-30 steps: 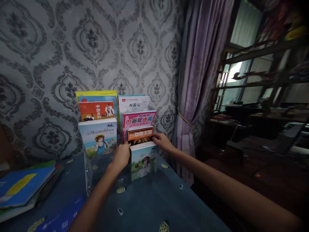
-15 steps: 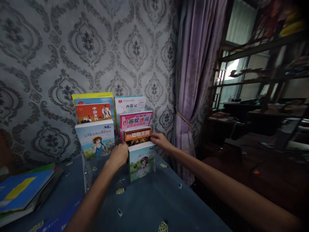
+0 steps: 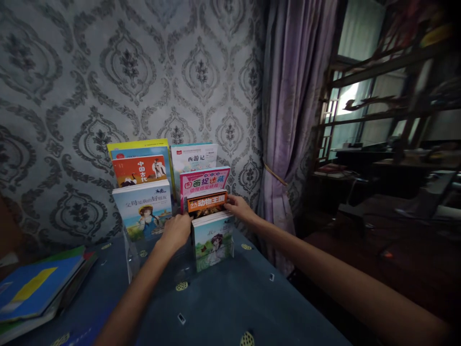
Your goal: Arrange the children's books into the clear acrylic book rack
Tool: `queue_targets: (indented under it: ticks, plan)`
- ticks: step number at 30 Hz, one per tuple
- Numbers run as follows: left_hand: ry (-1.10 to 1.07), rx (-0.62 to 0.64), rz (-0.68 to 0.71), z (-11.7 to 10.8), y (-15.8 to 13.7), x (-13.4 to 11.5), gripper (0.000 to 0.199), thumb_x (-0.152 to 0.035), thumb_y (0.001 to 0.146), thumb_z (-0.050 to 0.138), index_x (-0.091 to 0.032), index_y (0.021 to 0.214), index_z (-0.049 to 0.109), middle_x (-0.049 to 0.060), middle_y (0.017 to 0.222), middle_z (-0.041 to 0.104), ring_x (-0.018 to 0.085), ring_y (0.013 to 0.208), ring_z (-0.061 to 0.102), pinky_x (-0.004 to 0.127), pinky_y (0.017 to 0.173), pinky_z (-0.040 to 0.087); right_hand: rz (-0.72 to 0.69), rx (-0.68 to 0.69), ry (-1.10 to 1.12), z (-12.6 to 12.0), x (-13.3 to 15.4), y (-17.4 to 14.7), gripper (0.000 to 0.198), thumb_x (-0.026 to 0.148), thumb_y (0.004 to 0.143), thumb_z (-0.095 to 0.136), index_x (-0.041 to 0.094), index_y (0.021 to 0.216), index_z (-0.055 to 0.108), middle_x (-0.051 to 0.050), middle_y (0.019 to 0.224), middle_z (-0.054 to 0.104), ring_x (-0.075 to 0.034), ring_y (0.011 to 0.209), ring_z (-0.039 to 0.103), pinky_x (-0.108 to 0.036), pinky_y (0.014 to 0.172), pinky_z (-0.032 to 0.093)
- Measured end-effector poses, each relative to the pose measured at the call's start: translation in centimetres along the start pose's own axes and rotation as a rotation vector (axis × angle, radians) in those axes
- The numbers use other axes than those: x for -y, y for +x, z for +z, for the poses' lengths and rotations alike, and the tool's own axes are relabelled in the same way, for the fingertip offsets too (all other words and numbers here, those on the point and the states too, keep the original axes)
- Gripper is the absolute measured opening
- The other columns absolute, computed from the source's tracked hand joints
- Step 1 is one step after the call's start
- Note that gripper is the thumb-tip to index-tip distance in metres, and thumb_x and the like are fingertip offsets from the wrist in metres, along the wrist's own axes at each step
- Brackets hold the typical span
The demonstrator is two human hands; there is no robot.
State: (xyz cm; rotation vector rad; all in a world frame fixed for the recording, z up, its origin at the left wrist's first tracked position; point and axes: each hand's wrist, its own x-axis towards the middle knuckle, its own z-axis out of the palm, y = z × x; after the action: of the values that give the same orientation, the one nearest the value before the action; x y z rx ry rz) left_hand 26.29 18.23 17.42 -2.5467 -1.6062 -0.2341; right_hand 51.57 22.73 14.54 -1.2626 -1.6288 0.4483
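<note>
An orange-and-black book (image 3: 207,203) stands in the right-hand column of a clear tiered book stand (image 3: 232,246). My right hand (image 3: 238,208) pinches its right edge, and my left hand (image 3: 176,231) is closed at its left side, with the fingertips partly hidden. In front of it is a green book with a girl on the cover (image 3: 213,244); behind it rise a pink book (image 3: 204,181) and a white book (image 3: 194,156). The left-hand column holds a light-blue book (image 3: 144,207), a red book (image 3: 139,170) and a yellow-edged book (image 3: 139,143).
At the left, a pile of books with a blue one on top (image 3: 54,278) lies on the dark blue tablecloth (image 3: 223,307). Patterned wallpaper (image 3: 126,62) backs the table. A tied purple curtain (image 3: 284,120) hangs at the right, beside wooden shelving (image 3: 370,115).
The view has shifted slightly. Both hands stay at the sides of the orange-and-black book, which sits almost the same, perhaps a touch higher above the green book.
</note>
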Motion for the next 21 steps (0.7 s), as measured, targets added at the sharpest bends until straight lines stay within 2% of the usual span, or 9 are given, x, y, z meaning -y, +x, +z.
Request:
queue_targets:
  ticks: [4,8,14,21]
  plan:
    - [-0.084,-0.053,-0.048,0.8,0.1,0.3,0.033,-0.029,0.102,0.036,-0.012,0.115,0.061,0.02,0.107,0.072,0.031,0.102,0.07,0.036,0.081,0.05,-0.008,-0.018,0.103,0.3,0.1,-0.3,0.047,0.012,0.068,0.054,0.02,0.111,0.073,-0.002,0.095,0.078,-0.023,0.09,0.071,-0.034,0.089,0.055]
    - [-0.179,-0.098,-0.049,1.5,0.5,0.7,0.027,-0.028,0.101,0.042,-0.013,0.112,0.061,0.017,0.109,0.072,0.027,0.107,0.068,0.031,0.082,0.047,0.003,-0.024,0.147,0.2,0.0,-0.5,0.045,0.013,0.068,0.053,0.019,0.108,0.073,-0.002,0.093,0.078,-0.022,0.091,0.071,-0.034,0.088,0.055]
    - [-0.228,-0.159,-0.077,1.4,0.6,0.3,0.022,-0.025,0.099,0.046,-0.014,0.113,0.059,0.015,0.107,0.072,0.027,0.106,0.067,0.031,0.082,0.046,-0.002,0.003,0.072,-0.2,0.2,0.3,0.041,0.011,0.067,0.052,0.016,0.099,0.077,-0.002,0.084,0.078,-0.021,0.081,0.07,-0.03,0.078,0.056]
    - [-0.271,-0.199,-0.025,1.9,1.4,1.1,0.019,-0.023,0.097,0.049,-0.015,0.11,0.061,0.015,0.11,0.071,0.026,0.109,0.065,0.031,0.087,0.046,0.007,0.014,-0.011,0.0,-0.2,0.8,0.042,0.014,0.071,0.055,0.019,0.106,0.077,0.001,0.075,0.076,-0.019,0.073,0.068,-0.024,0.068,0.054]
